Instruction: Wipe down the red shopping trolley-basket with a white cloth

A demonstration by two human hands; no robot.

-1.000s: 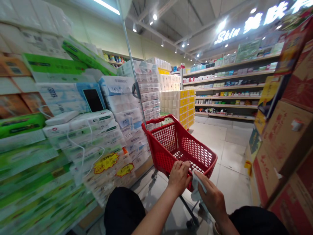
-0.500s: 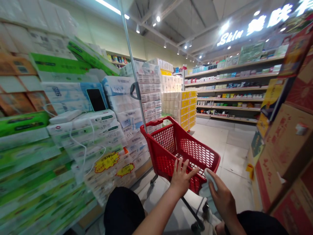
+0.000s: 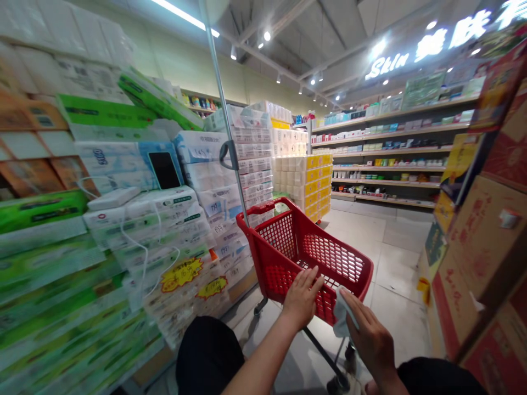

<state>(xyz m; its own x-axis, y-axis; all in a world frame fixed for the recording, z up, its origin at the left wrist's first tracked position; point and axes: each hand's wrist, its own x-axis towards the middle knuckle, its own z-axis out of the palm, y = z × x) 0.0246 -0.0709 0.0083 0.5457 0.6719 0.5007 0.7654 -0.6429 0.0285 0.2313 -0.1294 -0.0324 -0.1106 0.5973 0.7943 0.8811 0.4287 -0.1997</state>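
A red plastic shopping cart (image 3: 284,282) with grid walls stands low in front of me, its metal legs and wheels on the floor. My left hand (image 3: 301,300) lies on the rim of its near side, fingers stretched out and close together. A pale wiping cloth (image 3: 341,317) is in my right hand (image 3: 370,334), pressed under the fingers against the basket's near corner. Part of the cloth hangs below the fingers. From the cart's left end rises a thin metal pole (image 3: 224,104) with a grey hook-shaped grip (image 3: 227,155).
Stacked tissue packs (image 3: 206,181) line the left, with a phone (image 3: 165,169) and a white cabled device (image 3: 114,198) on them. Cardboard boxes (image 3: 481,236) are piled at the right. Tiled floor (image 3: 395,263) runs toward stocked shelves (image 3: 382,148) behind.
My right hand has moved slightly left with the cloth, bringing it onto the basket's corner. My left hand's fingers have drawn together and settled on the rim. The cart has barely moved.
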